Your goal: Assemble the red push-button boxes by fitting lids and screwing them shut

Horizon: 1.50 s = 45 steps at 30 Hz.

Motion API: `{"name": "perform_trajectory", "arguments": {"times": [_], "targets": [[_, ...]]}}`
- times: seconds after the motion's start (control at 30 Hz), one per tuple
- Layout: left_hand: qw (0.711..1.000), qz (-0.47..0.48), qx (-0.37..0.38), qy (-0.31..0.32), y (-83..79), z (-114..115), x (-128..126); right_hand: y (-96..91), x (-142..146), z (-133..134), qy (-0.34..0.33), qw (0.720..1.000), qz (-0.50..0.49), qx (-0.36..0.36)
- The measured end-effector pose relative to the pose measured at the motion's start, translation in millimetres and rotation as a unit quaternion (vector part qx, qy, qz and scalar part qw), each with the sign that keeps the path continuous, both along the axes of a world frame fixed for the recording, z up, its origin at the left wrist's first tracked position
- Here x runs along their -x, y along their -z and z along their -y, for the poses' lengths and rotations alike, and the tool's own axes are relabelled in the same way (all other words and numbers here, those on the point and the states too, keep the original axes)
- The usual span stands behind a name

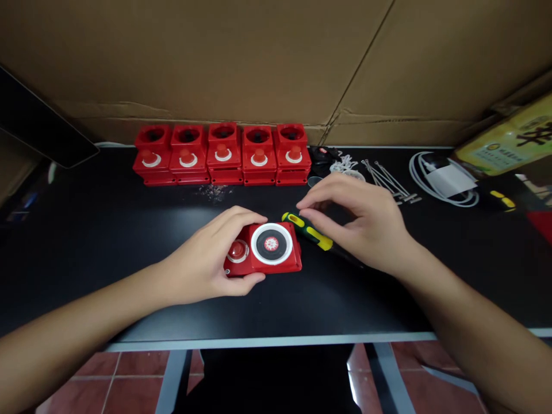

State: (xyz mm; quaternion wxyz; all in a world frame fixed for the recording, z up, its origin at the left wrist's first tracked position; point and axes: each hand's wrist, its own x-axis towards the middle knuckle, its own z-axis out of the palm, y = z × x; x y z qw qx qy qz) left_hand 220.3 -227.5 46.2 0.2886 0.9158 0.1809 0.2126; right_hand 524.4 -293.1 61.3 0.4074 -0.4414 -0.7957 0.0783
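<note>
My left hand is closed round the left end of a red plastic box lying on the black table. The box has a red button and a round black disc in a white ring on top. My right hand hovers just right of the box, fingers curled over a green-and-yellow screwdriver that rests on the table. Its fingertips touch or nearly touch the handle; I cannot tell whether they grip it.
Several matching red boxes stand in a row at the back by a cardboard wall. White cables, metal pins, a small black part and a yellow-green package lie at the back right. The table edge is near me.
</note>
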Motion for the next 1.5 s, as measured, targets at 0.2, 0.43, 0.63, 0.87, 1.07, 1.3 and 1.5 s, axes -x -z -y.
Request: {"name": "perform_trajectory", "arguments": {"times": [0.2, 0.43, 0.63, 0.87, 1.07, 1.3, 1.5], "targets": [[0.998, -0.02, 0.055, 0.005, -2.2, -1.9, -2.2, 2.6, 11.0, 5.1, -0.045, 0.999, 0.011, 0.002], [0.997, -0.025, 0.067, 0.003, -5.6, -1.2, -2.1, 4.2, 11.6, 8.0, -0.035, 0.998, 0.044, -0.025], [0.999, -0.012, 0.051, 0.008, 0.3, -2.4, -0.2, 6.0, 12.3, 6.9, -0.052, 0.997, 0.041, -0.037], [0.998, -0.025, 0.056, 0.006, -4.7, -1.7, 0.1, 10.1, 12.1, 5.5, -0.052, 0.995, 0.063, -0.065], [0.998, -0.031, 0.053, 0.009, -4.6, -0.8, 0.3, -5.9, 2.2, 4.6, -0.01, 0.997, 0.064, -0.042], [1.0, 0.0, 0.016, 0.015, 5.1, -2.3, 3.4, -8.8, -19.7, 5.4, 0.047, 0.961, 0.213, 0.171], [1.0, 0.019, 0.011, 0.014, 7.0, -1.8, 5.5, 11.3, -8.1, 5.7, 0.054, 0.952, 0.219, 0.205]]}}
